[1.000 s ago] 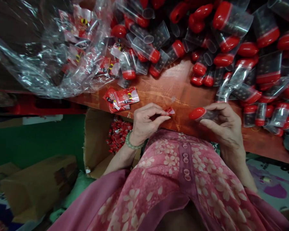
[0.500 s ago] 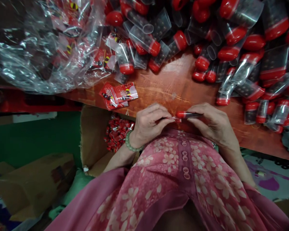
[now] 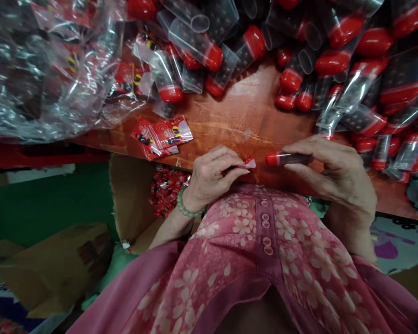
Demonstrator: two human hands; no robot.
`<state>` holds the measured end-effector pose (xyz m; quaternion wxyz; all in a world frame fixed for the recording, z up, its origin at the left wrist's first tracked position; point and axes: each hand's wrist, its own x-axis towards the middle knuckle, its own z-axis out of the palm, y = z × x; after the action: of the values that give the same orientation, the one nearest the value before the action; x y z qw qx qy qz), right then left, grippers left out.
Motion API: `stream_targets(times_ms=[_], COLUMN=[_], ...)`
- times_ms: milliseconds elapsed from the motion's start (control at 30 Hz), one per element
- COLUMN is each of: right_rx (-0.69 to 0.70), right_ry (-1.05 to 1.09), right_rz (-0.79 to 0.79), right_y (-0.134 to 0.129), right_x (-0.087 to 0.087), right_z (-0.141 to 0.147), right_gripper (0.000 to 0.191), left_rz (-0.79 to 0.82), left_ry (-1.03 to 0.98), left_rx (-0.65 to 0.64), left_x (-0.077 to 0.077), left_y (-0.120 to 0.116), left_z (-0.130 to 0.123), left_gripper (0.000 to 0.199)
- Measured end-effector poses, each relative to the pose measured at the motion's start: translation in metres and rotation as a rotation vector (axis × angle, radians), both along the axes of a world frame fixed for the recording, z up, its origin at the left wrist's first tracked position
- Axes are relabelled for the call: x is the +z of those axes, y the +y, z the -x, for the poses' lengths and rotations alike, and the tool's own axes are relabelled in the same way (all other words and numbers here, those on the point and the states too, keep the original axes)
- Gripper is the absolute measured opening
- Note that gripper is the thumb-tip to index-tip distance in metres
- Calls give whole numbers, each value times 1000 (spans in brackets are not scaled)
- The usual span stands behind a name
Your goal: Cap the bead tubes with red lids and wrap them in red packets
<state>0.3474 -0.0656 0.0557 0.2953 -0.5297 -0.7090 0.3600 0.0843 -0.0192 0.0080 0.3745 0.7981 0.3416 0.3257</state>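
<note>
Near the table's front edge my left hand [image 3: 218,174] pinches a small red and pink printed packet [image 3: 250,162] between thumb and fingertips. To its right, my right hand [image 3: 337,174] grips a clear tube with a red cap [image 3: 274,158] and dark contents, lying level with the cap pointing left. A gap separates the cap from the packet. Left of my hands lie several flat red printed packets [image 3: 170,132], overlapping on the wooden table [image 3: 237,120].
Many red-capped clear tubes [image 3: 344,62] with dark beads are heaped across the back and right. A clear plastic bag [image 3: 62,79] of red packets lies at the left. Below the table edge, an open cardboard box [image 3: 128,204] holds small red packed pieces [image 3: 165,190].
My right hand has drawn the red-capped tube to the right, away from the packet in my left hand. The view has shifted slightly; my left hand keeps its pinch.
</note>
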Motion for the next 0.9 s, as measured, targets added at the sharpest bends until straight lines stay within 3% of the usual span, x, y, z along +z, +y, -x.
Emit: stream_targets(times_ms=[100, 233, 467, 600, 733, 900], right_rx=[87, 134, 295, 383, 361, 175], right_ry=[24, -133, -380, -432, -243, -123], right_rz=[39, 124, 138, 93, 86, 86], right_y=[4, 8, 3, 5, 15, 17], right_x=[2, 7, 23, 21, 13, 15], right_z=[4, 8, 21, 28, 21, 4], right_gripper=[18, 21, 29, 29, 20, 18], left_rz=[16, -11, -13, 12, 82, 193], left_ry=[8, 58, 177, 184, 141, 33], left_rx=[-23, -88, -200, -215, -169, -118], left_x=[-1, 1, 3, 1, -2, -5], left_y=[2, 4, 4, 2, 2, 6], left_z=[0, 1, -2, -2, 1, 5], left_gripper=[12, 12, 20, 25, 22, 19])
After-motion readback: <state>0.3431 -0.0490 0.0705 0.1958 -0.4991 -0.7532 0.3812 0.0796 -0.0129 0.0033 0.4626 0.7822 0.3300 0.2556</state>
